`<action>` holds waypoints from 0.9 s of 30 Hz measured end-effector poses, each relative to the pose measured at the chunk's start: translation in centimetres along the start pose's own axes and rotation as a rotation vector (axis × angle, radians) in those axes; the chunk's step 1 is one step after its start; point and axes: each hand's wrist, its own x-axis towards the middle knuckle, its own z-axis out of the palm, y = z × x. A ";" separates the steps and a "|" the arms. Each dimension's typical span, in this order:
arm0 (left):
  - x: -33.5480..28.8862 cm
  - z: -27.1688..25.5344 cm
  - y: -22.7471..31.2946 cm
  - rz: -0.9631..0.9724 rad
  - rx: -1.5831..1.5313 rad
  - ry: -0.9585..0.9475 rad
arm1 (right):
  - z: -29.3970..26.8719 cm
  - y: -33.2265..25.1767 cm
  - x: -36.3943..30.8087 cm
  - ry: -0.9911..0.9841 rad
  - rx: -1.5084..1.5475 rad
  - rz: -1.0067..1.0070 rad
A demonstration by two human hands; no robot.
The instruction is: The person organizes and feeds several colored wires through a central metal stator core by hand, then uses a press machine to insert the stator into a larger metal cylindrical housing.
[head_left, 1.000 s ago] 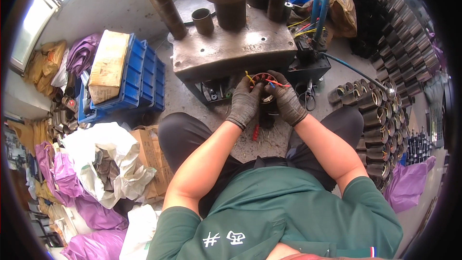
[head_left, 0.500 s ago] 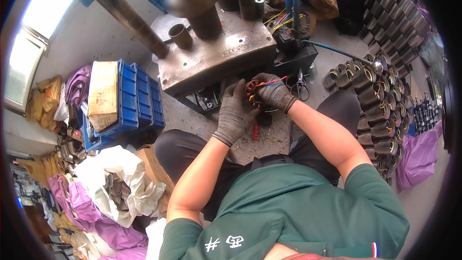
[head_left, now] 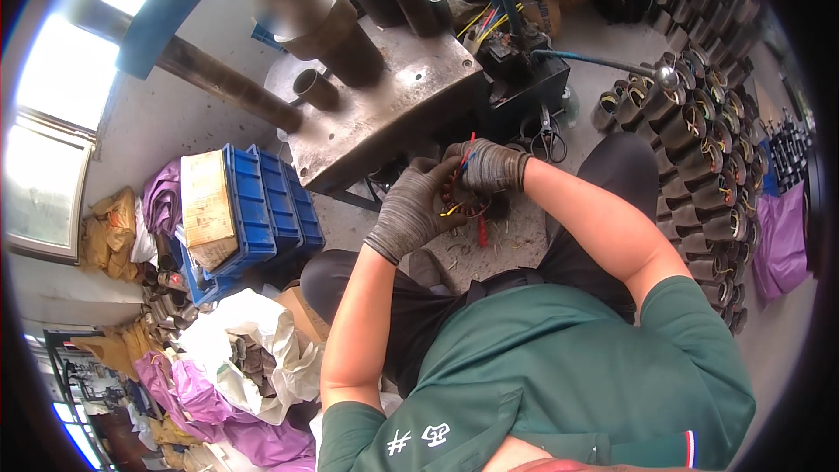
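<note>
Pinching a small ring of reddish coils (head_left: pixel 469 207) between them, the left hand (head_left: pixel 409 210) and the right hand (head_left: pixel 495 167) wear gray gloves. Each grip is closed on its own side of the ring, up over the floor (head_left: pixel 516 249), in front of the big metal table (head_left: pixel 398 79). Red and blue wires (head_left: pixel 467 156) poke up by the right hand. Yellow wire ends (head_left: pixel 449 211) stick out near the left thumb. A short pipe (head_left: pixel 315 90) stands on the table.

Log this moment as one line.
left hand: gloved, holding wire-wound ring | right hand: gloved, holding same ring | yellow wire: protruding | ahead: metal press-like machine | left side: blue crates
</note>
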 end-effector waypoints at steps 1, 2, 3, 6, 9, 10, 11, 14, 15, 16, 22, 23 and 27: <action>-0.2 -0.1 0.5 -0.001 0.055 0.055 | -0.4 -0.5 0.3 -0.036 0.006 0.028; -0.1 0.5 0.1 -0.007 0.057 0.049 | -0.7 -0.9 0.6 -0.071 0.010 0.057; 0.2 1.5 -0.6 0.002 -0.188 0.087 | -1.1 -1.3 0.7 -0.098 0.073 0.090; 0.5 2.4 -0.2 -0.032 -0.560 0.102 | -3.8 -3.9 -0.7 -0.103 0.529 0.346; 0.8 2.9 -0.4 0.054 -0.708 0.227 | -4.2 -4.1 -0.3 -0.062 0.397 0.209; 0.9 2.5 -0.6 0.041 -0.683 0.214 | -4.0 -3.7 -0.1 -0.059 0.401 0.212; 0.9 2.3 -0.7 0.029 -0.657 0.201 | -3.8 -3.4 0.1 -0.099 0.187 0.090; 0.7 2.1 -0.2 0.055 -0.716 0.207 | -3.0 -2.1 1.0 -0.164 -0.035 -0.055; 0.5 2.0 0.1 0.054 -0.713 0.203 | -2.8 -2.0 0.6 -0.135 0.298 0.213; 0.1 1.8 0.6 -0.054 -0.853 0.219 | -3.6 -2.7 0.3 -0.103 0.631 0.477; -0.5 2.9 1.2 -0.205 -0.901 0.490 | -3.9 -2.6 -0.2 0.057 0.924 0.494; -0.5 3.5 0.9 -0.170 -0.886 0.552 | -4.6 -3.0 -0.2 -0.012 0.908 0.564; -0.2 4.4 0.6 0.005 -0.363 0.686 | -4.4 -3.4 -0.4 0.034 1.067 0.538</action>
